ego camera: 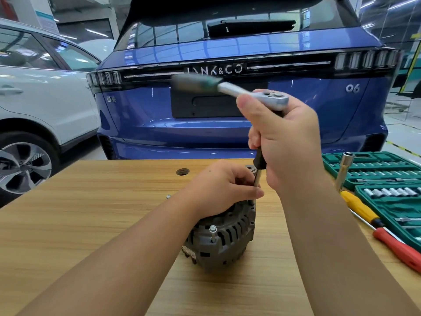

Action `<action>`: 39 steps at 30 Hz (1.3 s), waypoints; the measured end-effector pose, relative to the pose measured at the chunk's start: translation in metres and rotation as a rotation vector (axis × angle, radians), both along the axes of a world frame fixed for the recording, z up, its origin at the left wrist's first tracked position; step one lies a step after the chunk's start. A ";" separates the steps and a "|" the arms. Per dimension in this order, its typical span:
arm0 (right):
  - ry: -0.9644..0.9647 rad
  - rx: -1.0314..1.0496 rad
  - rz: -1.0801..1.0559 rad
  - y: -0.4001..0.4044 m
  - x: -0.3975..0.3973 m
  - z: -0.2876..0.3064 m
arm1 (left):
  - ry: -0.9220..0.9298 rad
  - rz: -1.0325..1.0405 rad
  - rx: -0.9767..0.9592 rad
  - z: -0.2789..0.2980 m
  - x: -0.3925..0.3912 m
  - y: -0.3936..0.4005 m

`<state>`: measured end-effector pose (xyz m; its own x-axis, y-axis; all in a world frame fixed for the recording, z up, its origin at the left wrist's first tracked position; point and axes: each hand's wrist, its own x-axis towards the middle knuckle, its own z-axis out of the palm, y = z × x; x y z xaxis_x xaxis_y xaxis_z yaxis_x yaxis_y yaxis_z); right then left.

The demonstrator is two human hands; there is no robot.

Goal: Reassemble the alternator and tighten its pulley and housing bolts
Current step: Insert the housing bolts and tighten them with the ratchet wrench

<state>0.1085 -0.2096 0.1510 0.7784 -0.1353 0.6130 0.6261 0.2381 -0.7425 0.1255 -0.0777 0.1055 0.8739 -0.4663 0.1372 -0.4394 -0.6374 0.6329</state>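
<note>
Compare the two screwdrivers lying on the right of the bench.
The yellow-handled screwdriver lies farther from the person, by the green socket case; the red-handled screwdriver lies nearer, toward the right edge of the picture. The yellow one's handle ends in a black collar; the red one's handle is red all along. Both lie flat on the wooden bench, untouched, slanting the same way.

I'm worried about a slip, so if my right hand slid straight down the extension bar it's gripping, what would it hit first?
Probably the left hand, whose fingers pinch the bar just below the right hand. Beneath that sits the alternator. Depth is hard to judge from this one view.
</note>
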 end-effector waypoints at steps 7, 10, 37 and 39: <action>0.021 0.047 0.316 -0.006 0.004 -0.005 | 0.011 0.010 -0.047 -0.001 0.002 0.003; -0.165 -0.017 0.232 0.001 0.004 -0.007 | 0.028 0.008 -0.047 -0.001 0.000 0.004; 0.011 0.090 0.266 -0.004 0.003 -0.004 | -0.020 0.017 -0.006 -0.003 0.003 0.002; -0.117 0.036 0.242 0.001 0.002 -0.005 | -0.007 0.014 -0.035 -0.003 0.003 0.003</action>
<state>0.1106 -0.2088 0.1456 0.7147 0.0225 0.6991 0.6292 0.4159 -0.6566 0.1286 -0.0744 0.1023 0.8794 -0.4485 0.1597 -0.4351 -0.6210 0.6520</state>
